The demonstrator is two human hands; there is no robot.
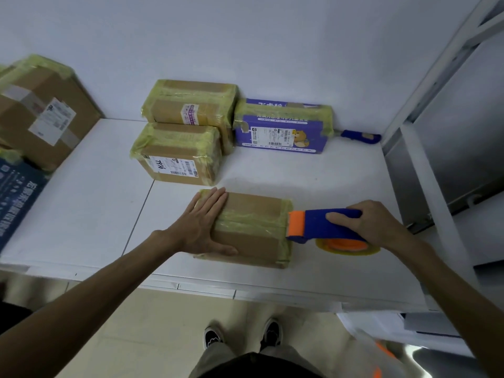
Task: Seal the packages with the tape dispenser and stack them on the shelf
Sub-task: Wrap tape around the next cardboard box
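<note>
A brown cardboard package [253, 233] with yellowish tape across its middle lies near the front of the white table [81, 208]. My left hand [203, 225] rests flat on its left end, fingers spread. My right hand [368, 222] grips a blue and orange tape dispenser [321, 226], whose orange head touches the package's right edge. A yellow tape roll [347, 246] hangs under the dispenser.
Two taped brown boxes [180, 154] [191, 105] and a purple printed box [281, 129] stand at the back by the wall. A blue-handled tool [360, 136] lies at the back right. Larger boxes [41, 113] sit at the left. A metal shelf frame [436, 159] rises at the right.
</note>
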